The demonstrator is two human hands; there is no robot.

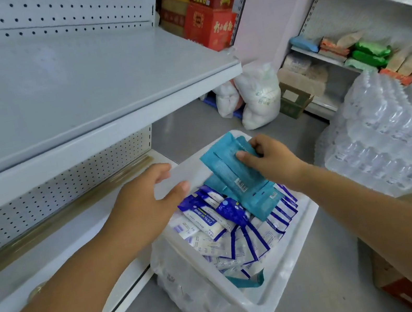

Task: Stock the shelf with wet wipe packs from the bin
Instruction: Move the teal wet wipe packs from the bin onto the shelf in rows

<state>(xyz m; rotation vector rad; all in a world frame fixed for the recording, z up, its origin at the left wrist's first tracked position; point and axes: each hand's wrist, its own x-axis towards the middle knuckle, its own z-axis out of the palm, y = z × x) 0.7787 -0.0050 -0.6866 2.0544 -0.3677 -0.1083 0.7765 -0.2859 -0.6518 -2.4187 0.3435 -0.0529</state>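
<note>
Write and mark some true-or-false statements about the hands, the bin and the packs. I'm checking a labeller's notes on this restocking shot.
1. The right hand grips a bunch of teal packs above the bin. True.
2. The bin stands on the shelf. False: it stands on the floor, beside the shelf.
3. The left hand holds the bin's rim. True.
4. The packs lying in the bin are mostly red. False: they are mostly blue and white packs.
5. Wrapped water bottles are stacked to the right of the bin. True.
</note>
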